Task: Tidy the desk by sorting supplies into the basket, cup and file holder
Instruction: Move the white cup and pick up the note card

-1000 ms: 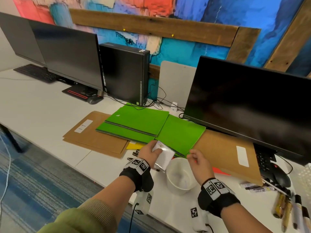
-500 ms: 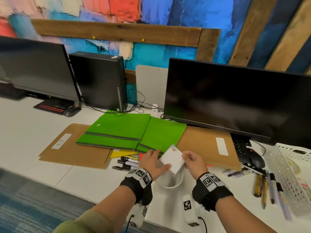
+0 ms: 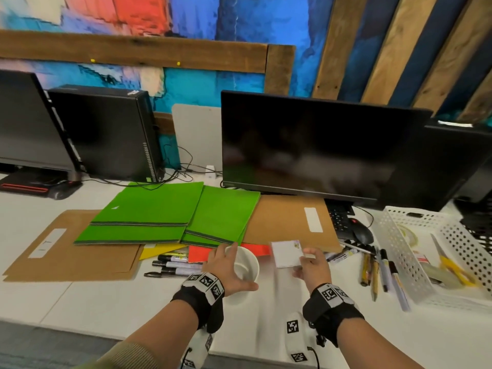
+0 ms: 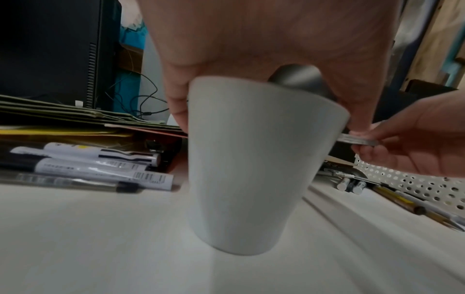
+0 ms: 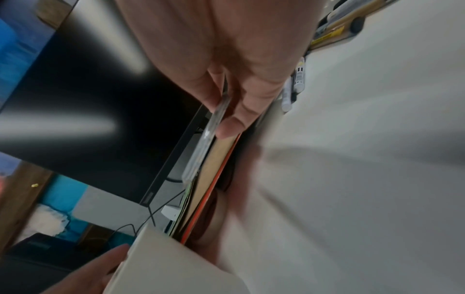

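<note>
A white cup (image 3: 251, 262) stands on the desk near the front edge. My left hand (image 3: 239, 266) grips it near the rim, fingers on the far side and thumb on the near side; the left wrist view shows the cup (image 4: 251, 169) between my fingers. My right hand (image 3: 306, 262) pinches a small white wrapped note pad (image 3: 286, 255) just right of the cup and above the desk. The pad (image 5: 211, 127) is edge-on in the right wrist view. A white perforated basket (image 3: 396, 251) stands at the far right.
Several markers (image 3: 175, 265) lie left of the cup, and several pens and pencils (image 3: 380, 272) beside the basket. Green folders (image 3: 149, 211), brown envelopes (image 3: 282, 217) and red and yellow sheets lie behind. A monitor (image 3: 306, 145) and a mouse (image 3: 360, 233) stand further back.
The pad has gone from my left hand to my right, which has carried it to the right. My left hand has dropped onto the cup. My view has swung right, bringing in the basket.
</note>
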A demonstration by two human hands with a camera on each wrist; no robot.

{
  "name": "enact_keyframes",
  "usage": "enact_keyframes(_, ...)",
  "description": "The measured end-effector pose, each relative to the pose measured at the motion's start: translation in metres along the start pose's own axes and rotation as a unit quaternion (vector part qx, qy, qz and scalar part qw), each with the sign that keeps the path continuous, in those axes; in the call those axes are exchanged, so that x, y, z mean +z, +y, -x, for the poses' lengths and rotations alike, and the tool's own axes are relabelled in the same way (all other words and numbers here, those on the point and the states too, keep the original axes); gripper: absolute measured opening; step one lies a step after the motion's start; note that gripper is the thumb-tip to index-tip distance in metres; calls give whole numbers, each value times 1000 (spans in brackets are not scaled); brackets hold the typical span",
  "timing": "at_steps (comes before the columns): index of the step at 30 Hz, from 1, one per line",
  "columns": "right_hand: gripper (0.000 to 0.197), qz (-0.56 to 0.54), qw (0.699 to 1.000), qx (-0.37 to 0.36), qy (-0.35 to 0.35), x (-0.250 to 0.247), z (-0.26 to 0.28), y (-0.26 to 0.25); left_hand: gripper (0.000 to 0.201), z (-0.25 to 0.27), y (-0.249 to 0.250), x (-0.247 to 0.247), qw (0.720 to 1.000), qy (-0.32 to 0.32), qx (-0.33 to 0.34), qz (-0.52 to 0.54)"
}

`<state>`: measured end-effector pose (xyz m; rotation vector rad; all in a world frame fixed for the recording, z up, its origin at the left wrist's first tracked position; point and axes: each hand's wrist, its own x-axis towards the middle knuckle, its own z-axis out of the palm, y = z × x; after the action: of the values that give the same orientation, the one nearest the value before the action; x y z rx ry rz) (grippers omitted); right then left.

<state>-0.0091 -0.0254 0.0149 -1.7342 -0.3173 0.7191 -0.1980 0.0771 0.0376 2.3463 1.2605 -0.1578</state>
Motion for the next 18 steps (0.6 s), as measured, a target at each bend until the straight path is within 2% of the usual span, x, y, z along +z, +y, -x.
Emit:
enact_keyframes(8, 17, -33, 999, -6, -1, -30, -10, 1, 112, -4, 24, 5, 999, -10, -5, -46)
enact_keyframes(13, 29, -47, 999, -21, 3, -66, -23, -4, 101, -4, 42, 5, 993, 15, -25, -111)
enact_keyframes(18, 31, -46, 998, -33, 24, -104, -33, -7, 76, -11, 89, 8, 988, 70, 36, -130)
